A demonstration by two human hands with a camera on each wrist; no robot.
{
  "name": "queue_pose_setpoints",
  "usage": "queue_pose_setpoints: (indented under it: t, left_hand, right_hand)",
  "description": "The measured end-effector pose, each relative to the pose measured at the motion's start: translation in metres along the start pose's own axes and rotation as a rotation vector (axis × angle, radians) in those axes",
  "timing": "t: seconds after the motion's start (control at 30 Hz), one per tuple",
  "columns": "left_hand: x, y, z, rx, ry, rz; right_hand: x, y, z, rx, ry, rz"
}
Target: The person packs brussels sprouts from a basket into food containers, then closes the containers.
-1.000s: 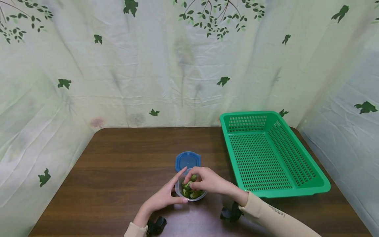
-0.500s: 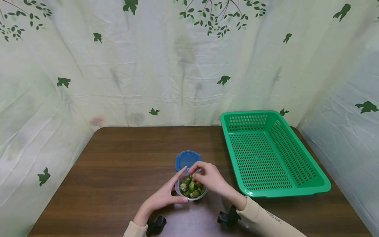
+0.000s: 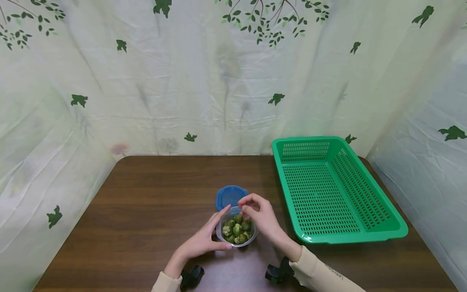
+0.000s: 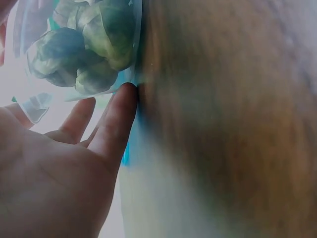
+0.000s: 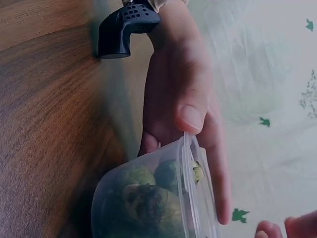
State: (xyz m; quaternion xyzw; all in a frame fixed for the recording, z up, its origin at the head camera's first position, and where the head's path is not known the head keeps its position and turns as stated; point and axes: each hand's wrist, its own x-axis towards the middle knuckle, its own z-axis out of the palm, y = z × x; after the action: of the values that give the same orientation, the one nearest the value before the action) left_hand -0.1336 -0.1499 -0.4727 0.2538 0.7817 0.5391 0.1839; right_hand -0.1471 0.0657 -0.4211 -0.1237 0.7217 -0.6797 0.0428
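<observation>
My left hand [image 3: 202, 240] holds a clear plastic tub [image 3: 219, 235] at its left side, thumb by the near rim and index finger along the far side. Brussels sprouts [image 3: 237, 229] fill the tub, and they show through its wall in both wrist views. In the left wrist view, the left fingers [image 4: 116, 124] reach up to the tub's wall. My right hand [image 3: 262, 215] hovers over the tub's far right rim, fingers loosely bent, with nothing visible between them. Only its fingertips [image 5: 299, 227] enter the right wrist view. The tub's blue lid [image 3: 230, 196] lies behind it.
A green plastic basket [image 3: 350, 237] with slotted walls stands at the right of the brown wooden table [image 3: 146, 202]. A pale curtain [image 3: 204, 81] with leaf prints surrounds the table. Black wrist cameras [image 3: 279, 272] sit under the wrists.
My right hand has lifted out of the sprouts and drawn back to the right, uncovering more of them. The left hand and the tub have stayed in place.
</observation>
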Motion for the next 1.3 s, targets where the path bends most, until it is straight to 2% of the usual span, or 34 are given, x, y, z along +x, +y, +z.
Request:
queue_pose_setpoints:
  t: [0.1, 0.2, 0.4, 0.53, 0.63, 0.83, 0.97, 1.17, 1.3]
  left_hand:
    - [0.0, 0.001, -0.001, -0.023, 0.005, 0.009]
    - [0.001, 0.002, -0.004, -0.052, 0.05, 0.019]
    - [0.008, 0.005, -0.011, -0.096, 0.283, 0.026]
    - [0.015, 0.006, -0.016, -0.117, 0.425, -0.036]
    - [0.02, 0.006, -0.019, -0.123, 0.486, -0.096]
    - [0.031, 0.005, -0.021, -0.186, 0.529, -0.155]
    - [0.036, 0.005, -0.022, -0.241, 0.522, -0.176]
    - [0.045, -0.003, -0.023, -0.271, 0.52, -0.207]
    - [0.047, -0.005, -0.023, -0.277, 0.523, -0.221]
  right_hand:
    - [0.002, 0.003, 0.0, 0.021, 0.065, 0.003]
    - [0.005, 0.008, 0.0, 0.052, 0.124, 0.017]
    - [0.01, 0.016, 0.001, 0.125, 0.194, 0.055]
    - [0.014, 0.023, 0.0, 0.158, 0.224, 0.097]
    - [0.016, 0.027, 0.0, 0.178, 0.237, 0.137]
    - [0.022, 0.037, -0.001, 0.199, 0.244, 0.206]
    - [0.026, 0.043, -0.002, 0.215, 0.224, 0.231]
    - [0.029, 0.048, -0.003, 0.232, 0.159, 0.259]
    - [0.031, 0.049, -0.005, 0.234, 0.143, 0.261]
